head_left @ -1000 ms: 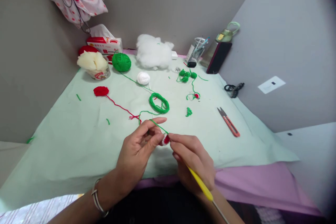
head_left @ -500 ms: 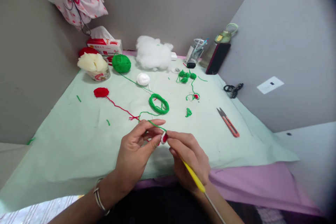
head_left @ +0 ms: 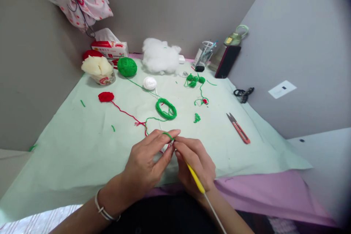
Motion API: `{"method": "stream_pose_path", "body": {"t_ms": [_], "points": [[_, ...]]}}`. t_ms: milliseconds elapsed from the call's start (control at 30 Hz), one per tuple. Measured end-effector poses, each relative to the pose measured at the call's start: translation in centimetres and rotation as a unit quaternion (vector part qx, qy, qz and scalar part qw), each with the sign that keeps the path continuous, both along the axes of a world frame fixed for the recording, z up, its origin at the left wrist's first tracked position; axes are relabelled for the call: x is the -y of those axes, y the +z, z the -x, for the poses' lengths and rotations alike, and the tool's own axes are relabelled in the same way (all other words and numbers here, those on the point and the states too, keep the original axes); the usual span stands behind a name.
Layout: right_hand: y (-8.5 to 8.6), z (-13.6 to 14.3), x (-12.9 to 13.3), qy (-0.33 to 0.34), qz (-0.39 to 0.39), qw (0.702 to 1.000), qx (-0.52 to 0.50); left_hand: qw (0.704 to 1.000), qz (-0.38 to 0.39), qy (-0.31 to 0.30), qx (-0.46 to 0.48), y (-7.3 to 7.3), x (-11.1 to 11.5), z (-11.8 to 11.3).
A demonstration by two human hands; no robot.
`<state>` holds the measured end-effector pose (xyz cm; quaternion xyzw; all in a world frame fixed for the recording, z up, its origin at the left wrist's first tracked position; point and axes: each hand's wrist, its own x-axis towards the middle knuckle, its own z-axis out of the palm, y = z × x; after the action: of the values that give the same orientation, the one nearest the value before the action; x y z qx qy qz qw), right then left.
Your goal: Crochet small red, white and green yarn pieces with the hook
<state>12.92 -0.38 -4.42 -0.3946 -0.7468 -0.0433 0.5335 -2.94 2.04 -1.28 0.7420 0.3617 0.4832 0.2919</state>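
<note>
My left hand (head_left: 149,159) pinches a small crocheted piece (head_left: 172,142), mostly hidden between the fingertips. Green yarn (head_left: 166,134) passes over its index finger to the piece. In my right hand (head_left: 196,159) is a crochet hook (head_left: 196,181) with a yellow grip, its tip meeting the piece at the left fingertips. Beyond the hands lies a loose ring of green yarn (head_left: 166,109). A red strand (head_left: 124,111) runs from a small red yarn ball (head_left: 106,97) toward my left hand, and a white yarn ball (head_left: 149,83) sits farther back.
Orange-handled thread snips (head_left: 238,128) lie at the right. Small green crocheted pieces (head_left: 193,80) rest near a clear cup (head_left: 204,55) and a leaning phone (head_left: 228,62). White stuffing (head_left: 161,56), a green yarn ball (head_left: 127,67) and a tissue pack (head_left: 109,48) stand along the back.
My left hand has moved slightly right and its fingers have closed in over the crocheted piece, hiding its red and white face. The hook's handle has swung a little to the left.
</note>
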Motion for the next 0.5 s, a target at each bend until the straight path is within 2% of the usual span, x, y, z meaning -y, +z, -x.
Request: {"method": "stream_pose_path", "body": {"t_ms": [133,267,333,367,433,500], "points": [[0.2,0.0,0.2,0.002,0.016,1.000,-0.013,1.000,0.015,0.000,0.022,-0.5,-0.2,-0.1],[0.2,-0.3,0.5,-0.014,0.030,0.999,0.008,0.982,0.142,0.024,0.121,-0.5,0.3,-0.2],[0.0,-0.6,0.6,-0.018,0.018,0.999,0.028,0.950,0.243,-0.002,0.196,-0.3,0.5,-0.2],[-0.1,-0.7,0.5,-0.013,0.014,0.999,0.036,0.925,0.297,-0.029,0.235,-0.2,0.5,-0.2],[-0.1,-1.0,0.4,0.015,0.013,0.999,0.034,0.861,0.399,-0.086,0.303,0.2,0.4,-0.2],[0.2,-1.1,0.2,0.046,0.025,0.999,-0.010,0.806,0.464,-0.123,0.346,0.4,0.1,0.0]]}}
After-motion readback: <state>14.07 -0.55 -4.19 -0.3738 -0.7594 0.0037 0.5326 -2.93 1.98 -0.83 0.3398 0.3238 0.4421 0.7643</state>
